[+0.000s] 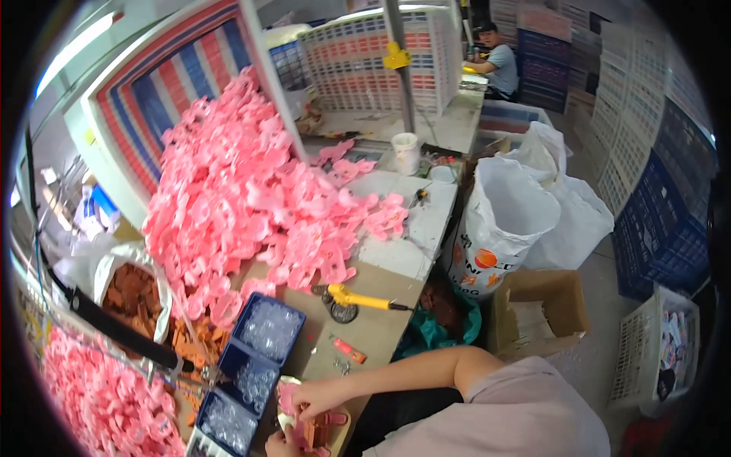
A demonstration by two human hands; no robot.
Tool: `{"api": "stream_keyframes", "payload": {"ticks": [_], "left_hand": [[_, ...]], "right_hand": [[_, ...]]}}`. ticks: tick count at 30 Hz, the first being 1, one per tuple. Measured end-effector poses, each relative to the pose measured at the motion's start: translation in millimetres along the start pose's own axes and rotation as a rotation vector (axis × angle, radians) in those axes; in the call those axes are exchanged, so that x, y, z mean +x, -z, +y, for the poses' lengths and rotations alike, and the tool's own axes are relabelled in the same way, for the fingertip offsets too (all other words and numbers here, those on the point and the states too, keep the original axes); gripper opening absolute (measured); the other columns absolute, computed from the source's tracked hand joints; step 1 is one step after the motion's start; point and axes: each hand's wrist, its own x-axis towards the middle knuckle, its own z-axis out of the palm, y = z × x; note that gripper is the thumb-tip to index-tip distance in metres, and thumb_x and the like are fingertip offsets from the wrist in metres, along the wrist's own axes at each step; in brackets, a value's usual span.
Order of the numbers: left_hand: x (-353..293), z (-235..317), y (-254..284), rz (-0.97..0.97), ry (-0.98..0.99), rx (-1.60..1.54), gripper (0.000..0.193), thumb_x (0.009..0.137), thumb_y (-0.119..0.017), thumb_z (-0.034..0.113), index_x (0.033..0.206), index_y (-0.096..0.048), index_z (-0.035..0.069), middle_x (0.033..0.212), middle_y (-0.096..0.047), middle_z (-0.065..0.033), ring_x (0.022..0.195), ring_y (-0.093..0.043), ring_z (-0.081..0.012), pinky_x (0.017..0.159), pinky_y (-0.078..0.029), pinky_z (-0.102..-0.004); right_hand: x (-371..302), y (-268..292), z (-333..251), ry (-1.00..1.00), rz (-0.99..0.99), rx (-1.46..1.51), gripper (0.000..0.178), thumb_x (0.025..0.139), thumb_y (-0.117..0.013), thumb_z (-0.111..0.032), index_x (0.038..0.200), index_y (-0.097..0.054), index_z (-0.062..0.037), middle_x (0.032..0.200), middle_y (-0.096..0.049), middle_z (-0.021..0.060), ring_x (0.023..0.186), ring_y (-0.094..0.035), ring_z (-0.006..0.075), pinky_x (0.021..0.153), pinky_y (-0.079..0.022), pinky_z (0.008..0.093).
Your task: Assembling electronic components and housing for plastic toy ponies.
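The counter (pixel 384 327), brown near the right hand (pixel 316 397) and whitish farther off, carries blue bins (pixel 295 335) left of that hand, a small red-orange tool (pixel 349 349) just beyond it, a yellow power tool (pixel 358 298) farther ahead, a large heap of pink plastic parts (pixel 236 183) ahead-left, and a white cup (pixel 406 156) far beyond.

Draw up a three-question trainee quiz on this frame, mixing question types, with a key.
1. Multiple choice: what colour is the large heap in front of the striped sheeting? A: orange; B: pink; C: blue.
2. True or false: the right hand is gripping the yellow tool.
3. Short answer: what lies in the blue bins?

Key:
1: B.
2: False; the yellow tool lies apart on the table, while the right hand is at a pink part.
3: Clear pieces.
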Motion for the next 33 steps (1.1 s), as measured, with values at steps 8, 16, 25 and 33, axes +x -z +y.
{"api": "stream_keyframes", "payload": {"ticks": [8,16,25,33], "left_hand": [[-19,-6,5,0.28,0.046,0.05,0.023,0.083,-0.06,0.022,0.086,-0.064,0.0,0.091,-0.062,-0.0178,0.086,-0.058,-0.035,0.075,-0.046,-0.041],[-12,-2,-7,0.251,0.052,-1.116,0.014,0.091,-0.054,0.015,0.096,-0.058,0.002,0.089,-0.057,-0.0028,0.081,-0.053,-0.0127,0.077,-0.043,-0.0266],[-25,-16,-24,0.282,-0.013,-1.172,0.014,0.086,-0.063,0.006,0.097,-0.055,0.003,0.089,-0.055,-0.001,0.079,-0.056,-0.0113,0.071,-0.043,-0.0229],[16,-15,-25,0.293,-0.164,-0.807,0.021,0.081,-0.067,0.012,0.096,-0.065,-0.003,0.089,-0.067,-0.012,0.08,-0.062,-0.0179,0.073,-0.049,-0.029]], "right_hand": [[17,-8,0,0.109,-0.01,0.039,0.018,0.075,-0.064,-0.011,0.069,-0.051,0.0008,0.065,-0.052,0.0082,0.06,-0.051,0.0186,0.055,-0.041,0.0338],[7,1,15,-0.132,-0.059,-0.042,0.021,0.079,-0.068,-0.024,0.079,-0.066,-0.0029,0.068,-0.062,0.0082,0.065,-0.06,0.0169,0.06,-0.048,0.0313],[-53,-54,-36,0.143,0.174,-0.366,0.032,0.086,-0.06,-0.033,0.08,-0.059,-0.0022,0.076,-0.06,0.0115,0.074,-0.059,0.0267,0.067,-0.046,0.0388],[51,-28,-5,-0.27,0.118,0.063,0.027,0.087,-0.061,-0.013,0.111,-0.059,-0.0008,0.102,-0.061,0.0043,0.093,-0.057,0.0107,0.079,-0.049,0.0276]]}}
